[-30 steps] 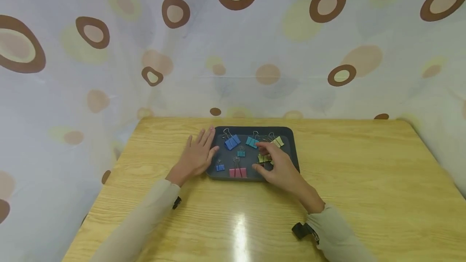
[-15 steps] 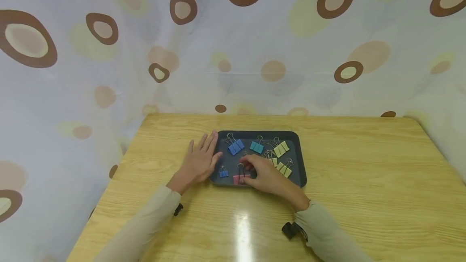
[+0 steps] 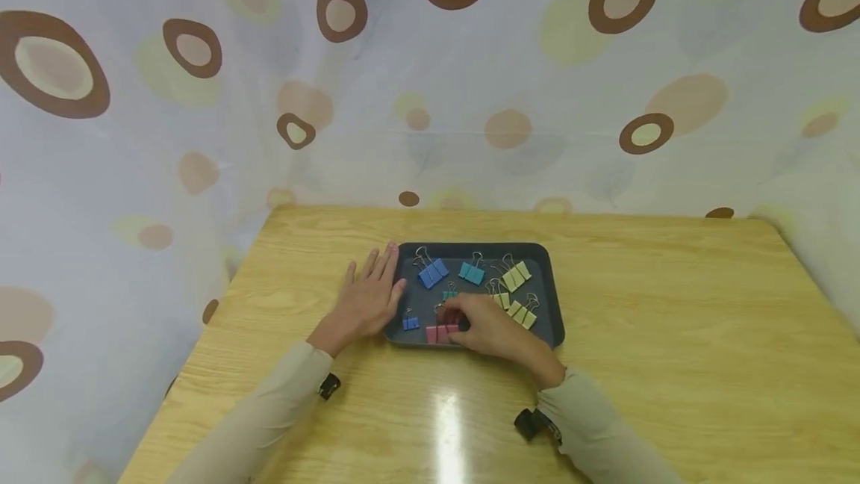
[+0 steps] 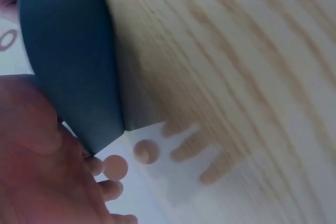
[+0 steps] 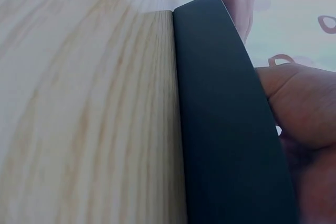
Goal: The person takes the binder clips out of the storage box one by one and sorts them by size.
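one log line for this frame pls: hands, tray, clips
left hand: flat on table, touching tray edge | right hand: pinching pink clip at near edge | other clips: loose in tray

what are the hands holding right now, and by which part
The right hand pinches the pink binder clip at its wire handles, in the tray. The left hand lies flat against the tray's left rim, holding nothing.

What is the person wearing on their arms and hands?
Both arms wear long, pale beige sleeves down to the wrists. A small black device sits at each wrist. The left hand and right hand are bare, without gloves.
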A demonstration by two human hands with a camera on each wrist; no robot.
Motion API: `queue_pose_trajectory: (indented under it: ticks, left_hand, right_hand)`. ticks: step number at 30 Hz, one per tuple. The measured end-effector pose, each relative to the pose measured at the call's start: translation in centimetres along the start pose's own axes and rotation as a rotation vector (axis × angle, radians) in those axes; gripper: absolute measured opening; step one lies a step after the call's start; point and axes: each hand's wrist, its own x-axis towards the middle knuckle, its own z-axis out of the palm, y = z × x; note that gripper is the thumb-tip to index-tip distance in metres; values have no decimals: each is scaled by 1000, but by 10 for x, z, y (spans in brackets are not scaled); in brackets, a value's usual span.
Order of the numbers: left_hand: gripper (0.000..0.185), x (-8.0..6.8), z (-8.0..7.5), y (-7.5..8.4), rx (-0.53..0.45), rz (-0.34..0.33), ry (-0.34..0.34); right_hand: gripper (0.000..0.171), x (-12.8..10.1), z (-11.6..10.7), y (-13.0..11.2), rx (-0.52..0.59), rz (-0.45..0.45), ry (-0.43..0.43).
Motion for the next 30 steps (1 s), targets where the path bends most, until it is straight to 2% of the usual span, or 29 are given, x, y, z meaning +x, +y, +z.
queue_pose_trajectory:
  ticks: [4,8,13,17,21,26,30]
  left_hand:
    - [66,1,2,-1,49,11,12]
    - [65,-6,4,-7,82,-2,40]
    - [65,-12,4,-12,63,-14,89]
    - [65,-11,4,-11,62,-15,83]
    - [64,-9,5,-9,72,-8,79]
    - [64,-2,7,-3,81,12,110]
    - [64,1,9,4,86,17,74]
  right_hand:
    - [16,-1,5,-2,-7,10,-14]
    - [13,3,11,-5,-29,-35,-1]
    - [10,9,11,-7,-43,-86,15]
    - [8,8,8,-5,-6,-102,36]
    - [8,5,1,-1,56,-104,80]
    - [10,1,-18,7,114,-95,143]
    - [13,-8,-32,12,163,-69,172]
